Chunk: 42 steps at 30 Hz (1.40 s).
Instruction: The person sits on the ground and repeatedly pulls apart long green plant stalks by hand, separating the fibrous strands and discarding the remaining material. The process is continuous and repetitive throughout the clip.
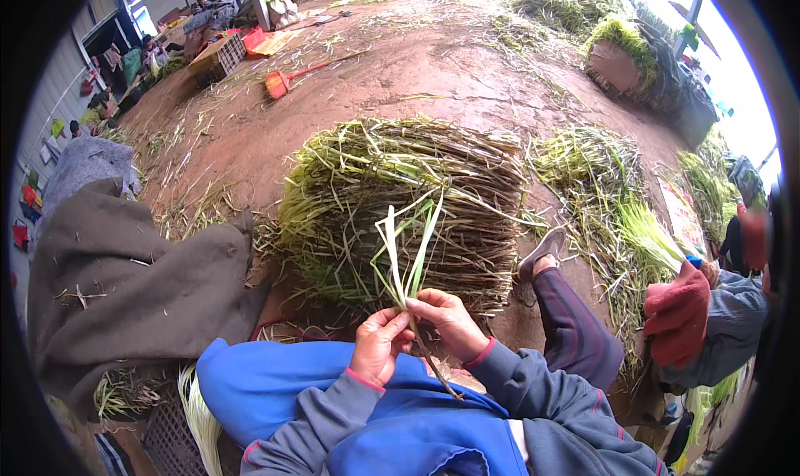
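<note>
Over my lap, my left hand (pixel 382 347) and my right hand (pixel 452 322) meet with fingers pinched on one long leafy stalk (pixel 403 286). Its narrow pale-green leaves fan upward from my fingertips, and its brown lower stem slants down to the right below them. Just beyond my hands lies a big stacked heap of similar stalks (pixel 475 201), green leaves toward the left and brown stems toward the right. A blue cloth (pixel 275 384) covers my lap.
A dark brown cloth (pixel 158 284) is heaped on my left, above a dark mesh crate (pixel 171 434). Loose stalks (pixel 583 168) are strewn to the right, where a co-worker's red sleeve (pixel 679 314) shows. Farther off are an orange broom (pixel 279 84) and a wrapped bale (pixel 621 55).
</note>
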Each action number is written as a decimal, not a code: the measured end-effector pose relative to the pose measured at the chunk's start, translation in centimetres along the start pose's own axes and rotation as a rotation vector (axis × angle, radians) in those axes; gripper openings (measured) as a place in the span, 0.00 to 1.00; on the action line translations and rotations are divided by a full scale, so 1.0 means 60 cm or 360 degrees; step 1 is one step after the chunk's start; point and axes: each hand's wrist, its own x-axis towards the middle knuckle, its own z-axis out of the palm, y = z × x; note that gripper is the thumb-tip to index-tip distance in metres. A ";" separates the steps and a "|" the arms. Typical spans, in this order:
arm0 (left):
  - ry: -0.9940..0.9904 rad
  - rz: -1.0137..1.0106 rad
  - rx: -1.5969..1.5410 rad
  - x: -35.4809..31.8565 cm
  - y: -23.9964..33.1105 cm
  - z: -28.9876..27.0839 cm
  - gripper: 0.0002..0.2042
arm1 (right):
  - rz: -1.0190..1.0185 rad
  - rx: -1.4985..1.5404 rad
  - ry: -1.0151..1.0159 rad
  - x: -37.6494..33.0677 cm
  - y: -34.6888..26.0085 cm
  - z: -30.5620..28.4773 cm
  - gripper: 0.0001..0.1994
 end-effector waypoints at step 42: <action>0.0823 0.0109 -0.0109 0.036 -0.021 -0.118 0.09 | -0.1865 0.0333 0.0269 -0.101 -0.375 -0.030 0.11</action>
